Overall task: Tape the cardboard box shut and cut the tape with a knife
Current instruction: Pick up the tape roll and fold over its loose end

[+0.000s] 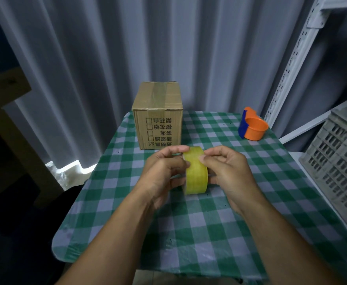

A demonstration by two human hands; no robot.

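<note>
A yellow roll of tape point(196, 173) stands on edge just above the checked tablecloth, held between both hands. My left hand point(164, 173) grips the roll from its left side, thumb and fingers curled round it. My right hand point(228, 171) holds the right side, its thumb and forefinger pinching at the top of the roll's outer band. Behind the roll stands the cardboard box point(158, 116), closed, with a strip of clear tape running across its top and printed characters on its front face. No knife is visible.
An orange and blue tape dispenser point(252, 127) sits at the table's far right. The green checked table point(189, 233) is small, with a grey plastic crate point(337, 165) and white shelving at its right and curtains behind.
</note>
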